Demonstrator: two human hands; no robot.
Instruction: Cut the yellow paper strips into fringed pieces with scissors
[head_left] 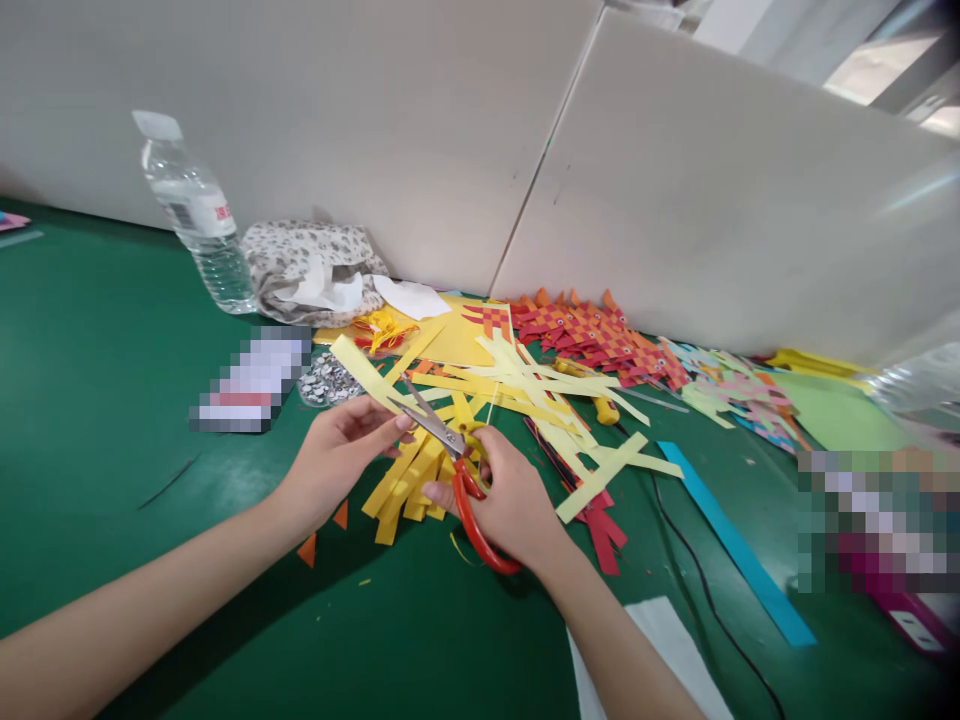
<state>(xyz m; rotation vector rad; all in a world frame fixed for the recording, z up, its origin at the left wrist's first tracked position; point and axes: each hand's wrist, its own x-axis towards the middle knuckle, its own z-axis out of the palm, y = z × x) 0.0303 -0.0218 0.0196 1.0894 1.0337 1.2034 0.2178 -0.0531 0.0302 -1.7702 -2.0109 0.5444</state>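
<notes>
My left hand (336, 452) is closed, pinching the lower end of a pale yellow strip (361, 368) that sticks up and to the left. In my right hand (514, 492) is a pair of scissors (480, 535) with red and yellow handles. Its blades point up and left, slightly parted, close to my left fingertips and the strip. Whether they touch the strip I cannot tell. Beneath the hands lies a heap of darker yellow strips (409, 480). More pale yellow strips (592, 475) lie crisscrossed just beyond my right hand.
Along the grey partition (360, 120) stand a water bottle (195, 220), a patterned cloth bag (300, 262) and a pile of red-orange woven fish (585, 330). A yellow glue gun (606, 410) trails a black cable. A blue strip (735, 545) and a pixelated flat item (251, 385) lie on the green table (225, 610).
</notes>
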